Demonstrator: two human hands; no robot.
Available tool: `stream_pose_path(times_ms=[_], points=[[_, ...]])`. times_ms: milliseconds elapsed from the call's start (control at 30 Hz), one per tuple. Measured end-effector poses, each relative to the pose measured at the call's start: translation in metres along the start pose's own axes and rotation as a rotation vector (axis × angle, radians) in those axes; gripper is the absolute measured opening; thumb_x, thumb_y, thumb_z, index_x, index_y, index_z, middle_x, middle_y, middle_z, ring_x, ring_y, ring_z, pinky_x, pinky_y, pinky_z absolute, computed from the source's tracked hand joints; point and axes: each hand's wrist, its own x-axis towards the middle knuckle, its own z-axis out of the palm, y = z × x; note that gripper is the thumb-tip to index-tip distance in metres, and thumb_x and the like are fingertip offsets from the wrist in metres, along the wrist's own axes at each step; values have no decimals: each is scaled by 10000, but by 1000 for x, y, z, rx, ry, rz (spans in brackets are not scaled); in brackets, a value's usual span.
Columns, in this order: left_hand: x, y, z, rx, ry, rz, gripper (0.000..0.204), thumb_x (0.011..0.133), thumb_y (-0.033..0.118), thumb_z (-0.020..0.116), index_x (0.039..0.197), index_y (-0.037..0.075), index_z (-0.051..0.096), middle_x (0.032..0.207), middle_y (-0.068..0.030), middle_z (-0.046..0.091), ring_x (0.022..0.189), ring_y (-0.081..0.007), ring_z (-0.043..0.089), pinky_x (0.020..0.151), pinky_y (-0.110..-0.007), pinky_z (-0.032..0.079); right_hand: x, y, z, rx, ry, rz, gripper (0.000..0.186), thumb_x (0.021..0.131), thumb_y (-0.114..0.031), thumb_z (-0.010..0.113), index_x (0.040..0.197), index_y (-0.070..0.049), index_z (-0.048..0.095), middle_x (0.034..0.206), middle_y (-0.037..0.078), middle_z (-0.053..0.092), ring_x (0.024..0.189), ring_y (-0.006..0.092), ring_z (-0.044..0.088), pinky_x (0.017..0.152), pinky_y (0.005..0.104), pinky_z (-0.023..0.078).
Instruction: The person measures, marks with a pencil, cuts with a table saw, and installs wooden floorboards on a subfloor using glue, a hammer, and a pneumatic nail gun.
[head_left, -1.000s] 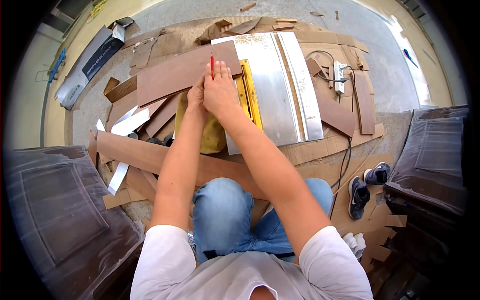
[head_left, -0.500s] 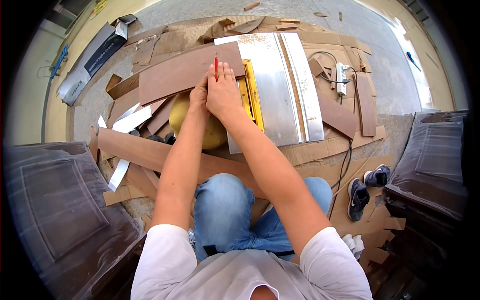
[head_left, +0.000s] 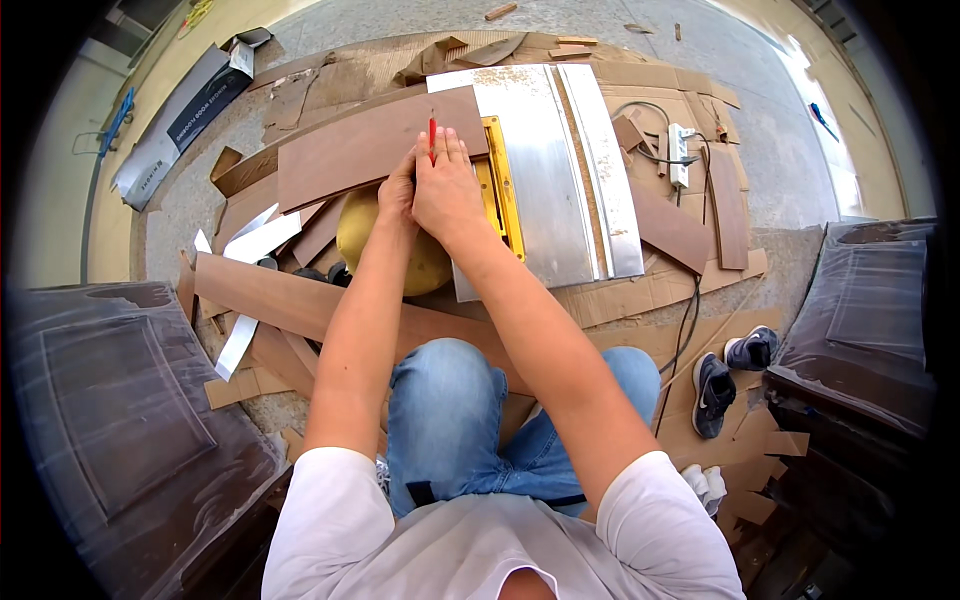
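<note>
A wide brown plank [head_left: 345, 150] lies slanted over the left part of a silver metal saw table [head_left: 540, 180]. Both my hands meet at the plank's near edge. My left hand [head_left: 398, 192] is closed at that edge, its fingers partly hidden by the other hand. Right against it, my right hand [head_left: 447, 195] rests on the plank with fingers together and pointing away from me. A red pencil [head_left: 433, 140] sticks up from between its fingers, tip pointing away. Just right of my hands is a yellow frame [head_left: 503, 190] set into the metal; a round yellow-gold part [head_left: 355, 235] shows under my forearms.
A long brown board [head_left: 270, 295] crosses in front of my knees. White strips [head_left: 262, 240] and offcuts lie left. At right are a white power strip [head_left: 679, 155] with cables, brown boards [head_left: 727, 205] and dark shoes [head_left: 713, 395]. Film-wrapped dark panels [head_left: 130, 420] stand on both sides.
</note>
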Motion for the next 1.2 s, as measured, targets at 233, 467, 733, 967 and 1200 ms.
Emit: stream_pose_path(times_ms=[233,467,733,967,1200], points=[[-4,-2,-1,1,-16,-17,359,956,162,688,1271,4,621,1290,-126,635,1164,-270,618,1029,-412,508,-4,-3,-6,0,-51,25,652,905,-143,541,1491,76,358,1535,325,358,1470,429,307,1237,469,206],[-7,-3,-7,-25,-38,-37,375,958,155,683,1286,-8,604,1296,-140,629,1167,-286,615,1026,-428,511,-10,-4,-12,7,-79,23,652,906,-147,541,1491,76,360,1535,324,361,1472,426,306,1237,462,208],[-22,-8,4,36,-15,-25,403,958,196,697,1314,32,603,1334,-85,626,1222,-232,585,1081,-379,461,-17,-5,-11,12,-45,23,634,908,-136,528,1484,78,376,1530,321,371,1472,418,311,1238,461,208],[-27,-12,2,15,37,-28,364,978,158,652,1301,-1,601,1317,-128,623,1183,-276,606,1050,-416,493,-25,-4,-11,20,-15,6,624,909,-137,515,1475,90,383,1513,339,382,1462,432,325,1234,471,214],[-23,-8,-9,-2,17,-20,349,978,145,644,1288,-12,611,1298,-128,637,1171,-267,612,1045,-394,494,-25,-9,-11,45,-20,3,632,907,-138,517,1473,104,372,1510,343,380,1464,439,315,1234,476,211]])
